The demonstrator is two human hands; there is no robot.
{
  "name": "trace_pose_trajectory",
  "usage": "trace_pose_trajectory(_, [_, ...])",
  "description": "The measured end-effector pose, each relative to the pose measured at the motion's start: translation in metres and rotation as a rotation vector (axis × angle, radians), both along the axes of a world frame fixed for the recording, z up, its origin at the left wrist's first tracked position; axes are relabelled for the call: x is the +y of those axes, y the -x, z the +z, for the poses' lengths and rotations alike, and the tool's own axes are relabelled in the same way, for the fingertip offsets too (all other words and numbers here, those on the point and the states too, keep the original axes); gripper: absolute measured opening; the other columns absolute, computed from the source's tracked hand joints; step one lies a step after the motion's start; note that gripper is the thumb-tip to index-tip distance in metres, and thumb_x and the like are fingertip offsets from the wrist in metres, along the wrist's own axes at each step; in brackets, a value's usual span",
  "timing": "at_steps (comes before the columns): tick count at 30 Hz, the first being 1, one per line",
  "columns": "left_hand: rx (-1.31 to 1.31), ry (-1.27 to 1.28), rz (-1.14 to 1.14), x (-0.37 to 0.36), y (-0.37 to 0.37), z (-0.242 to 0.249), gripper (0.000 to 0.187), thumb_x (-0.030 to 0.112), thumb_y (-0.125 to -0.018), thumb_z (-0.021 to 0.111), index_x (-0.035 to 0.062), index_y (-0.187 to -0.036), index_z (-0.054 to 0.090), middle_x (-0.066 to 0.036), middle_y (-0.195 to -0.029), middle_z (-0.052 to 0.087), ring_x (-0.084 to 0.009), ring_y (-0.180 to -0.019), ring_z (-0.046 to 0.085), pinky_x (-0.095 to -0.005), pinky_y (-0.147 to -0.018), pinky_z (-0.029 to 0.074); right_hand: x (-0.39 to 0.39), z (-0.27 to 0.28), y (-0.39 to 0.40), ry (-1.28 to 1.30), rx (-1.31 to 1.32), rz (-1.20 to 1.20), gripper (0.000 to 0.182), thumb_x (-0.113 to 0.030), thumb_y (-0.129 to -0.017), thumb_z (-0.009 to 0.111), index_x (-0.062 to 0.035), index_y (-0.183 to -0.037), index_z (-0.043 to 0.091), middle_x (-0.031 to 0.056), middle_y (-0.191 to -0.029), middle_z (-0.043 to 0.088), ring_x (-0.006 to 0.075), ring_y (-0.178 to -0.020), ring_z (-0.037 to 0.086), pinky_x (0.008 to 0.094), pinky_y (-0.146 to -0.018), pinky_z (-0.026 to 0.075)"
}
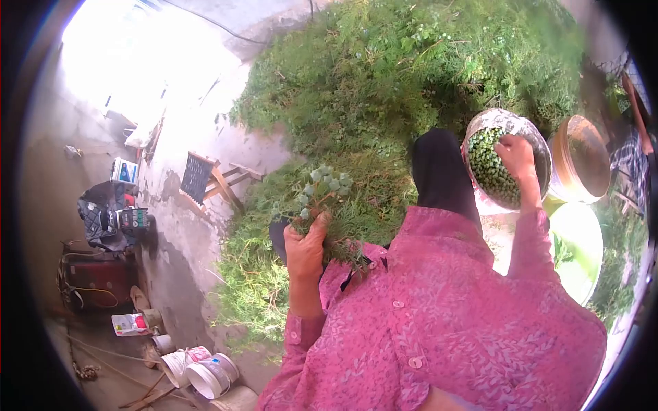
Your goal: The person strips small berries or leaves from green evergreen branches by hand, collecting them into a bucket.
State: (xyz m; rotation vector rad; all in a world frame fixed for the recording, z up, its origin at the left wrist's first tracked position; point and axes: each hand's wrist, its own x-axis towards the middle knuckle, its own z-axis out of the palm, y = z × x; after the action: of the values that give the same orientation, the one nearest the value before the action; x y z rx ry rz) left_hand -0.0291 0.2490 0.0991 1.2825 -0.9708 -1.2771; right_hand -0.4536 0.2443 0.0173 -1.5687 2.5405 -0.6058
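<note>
My left hand is closed around the stems of a leafy evergreen sprig, with pale blue-green cones clustered at its top. On the right, my right hand is over a white bucket, its fingers bent together at the heap of small green cones inside. Whatever those fingers hold, if anything, is too small to make out. A large pile of cut evergreen branches spreads in front of me and reaches under my left hand.
Beside the bucket stand a round wooden-rimmed sieve and a light green basin. A small folding stool is by the branches. White buckets, a dark red case and bags lie to the left.
</note>
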Motion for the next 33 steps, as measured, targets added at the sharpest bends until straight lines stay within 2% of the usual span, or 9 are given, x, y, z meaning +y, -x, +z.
trace_pose_trajectory(3, [0.005, -0.024, -0.084, -0.003, 0.006, 0.001, 0.019, 0.005, -0.077, 0.066, 0.0034, -0.092, 0.053, -0.002, -0.085, 0.059, -0.0091, -0.073, 0.054, -0.0224, -0.064, 0.045, -0.024, 0.036, -0.051, 0.291, -0.826, 0.218, 0.036, -0.023, -0.073, 0.067, -0.0056, -0.103, 0.060, 0.0095, -0.089, 0.064, 0.0183, -0.079, 0.061, 0.0284, -0.071, 0.049])
trace_pose_trajectory(4, [0.061, -0.045, -0.077, -0.002, 0.012, 0.006, 0.018, 0.004, -0.077, 0.065, 0.0039, -0.091, 0.053, -0.002, -0.086, 0.059, -0.0087, -0.072, 0.054, -0.0218, -0.063, 0.045, -0.032, 0.045, -0.074, 0.341, -0.853, 0.313, 0.036, -0.021, -0.074, 0.068, -0.0023, -0.103, 0.059, 0.0080, -0.091, 0.064, 0.0117, -0.080, 0.059, 0.0242, -0.070, 0.049])
trace_pose_trajectory(7, [0.117, -0.097, -0.059, 0.001, 0.020, 0.016, 0.016, 0.004, -0.078, 0.065, 0.0042, -0.090, 0.055, -0.002, -0.087, 0.060, -0.0080, -0.071, 0.055, -0.0207, -0.062, 0.044, -0.037, 0.094, -0.148, 0.278, -0.959, 0.672, 0.061, -0.025, -0.067, 0.074, -0.0062, -0.119, 0.049, 0.0113, -0.110, 0.055, 0.0194, -0.093, 0.057, 0.0318, -0.079, 0.047])
trace_pose_trajectory(9, [0.114, -0.128, -0.041, 0.003, 0.018, 0.018, 0.015, 0.004, -0.078, 0.064, 0.0041, -0.090, 0.057, -0.002, -0.087, 0.060, -0.0077, -0.071, 0.055, -0.0202, -0.062, 0.044, -0.039, 0.108, -0.180, 0.334, -0.883, 0.912, 0.065, -0.026, -0.065, 0.075, -0.0074, -0.121, 0.048, 0.0125, -0.110, 0.054, 0.0208, -0.095, 0.056, 0.0329, -0.080, 0.046])
trace_pose_trajectory(15, [0.164, -0.096, -0.184, 0.004, 0.013, 0.017, 0.013, 0.005, -0.079, 0.063, 0.0035, -0.092, 0.063, 0.000, -0.084, 0.062, -0.0064, -0.071, 0.055, -0.0201, -0.062, 0.044, -0.047, 0.114, -0.226, 0.525, -0.766, 1.139, 0.066, -0.022, -0.061, 0.077, -0.0078, -0.119, 0.050, 0.0113, -0.101, 0.055, 0.0223, -0.091, 0.054, 0.0319, -0.080, 0.043])
trace_pose_trajectory(22, [0.184, -0.101, -0.219, 0.008, 0.012, 0.017, 0.012, 0.004, -0.080, 0.062, 0.0038, -0.091, 0.063, 0.001, -0.082, 0.061, -0.0059, -0.070, 0.054, -0.0206, -0.062, 0.044, -0.051, 0.106, -0.235, 0.507, -0.751, 1.150, 0.027, -0.016, -0.071, 0.069, -0.0045, -0.094, 0.059, 0.0090, -0.085, 0.058, 0.0227, -0.082, 0.055, 0.0329, -0.070, 0.043])
trace_pose_trajectory(24, [0.156, -0.104, -0.215, 0.009, 0.014, 0.018, 0.012, 0.004, -0.080, 0.061, 0.0037, -0.091, 0.063, 0.000, -0.082, 0.061, -0.0060, -0.070, 0.055, -0.0209, -0.062, 0.045, -0.051, 0.100, -0.240, 0.478, -0.818, 0.999, 0.017, -0.015, -0.074, 0.065, -0.0037, -0.083, 0.057, 0.0095, -0.076, 0.057, 0.0230, -0.072, 0.056, 0.0331, -0.062, 0.043])
trace_pose_trajectory(31, [0.133, -0.139, -0.207, 0.003, 0.022, 0.015, 0.012, 0.005, -0.080, 0.062, 0.0017, -0.091, 0.062, 0.000, -0.083, 0.061, -0.0061, -0.068, 0.054, -0.0220, -0.059, 0.045, -0.067, 0.064, -0.247, 0.642, -0.614, 0.893, 0.013, -0.013, -0.074, 0.063, -0.0031, -0.081, 0.057, 0.0111, -0.070, 0.055, 0.0231, -0.064, 0.054, 0.0325, -0.058, 0.043])
trace_pose_trajectory(33, [0.128, -0.145, -0.255, 0.001, 0.025, 0.016, 0.014, 0.006, -0.080, 0.062, 0.0009, -0.093, 0.062, 0.000, -0.084, 0.061, -0.0064, -0.069, 0.054, -0.0221, -0.059, 0.045, -0.080, 0.059, -0.244, 0.671, -0.546, 0.700, 0.012, -0.014, -0.075, 0.061, -0.0042, -0.080, 0.057, 0.0113, -0.069, 0.056, 0.0270, -0.066, 0.055, 0.0355, -0.061, 0.045])
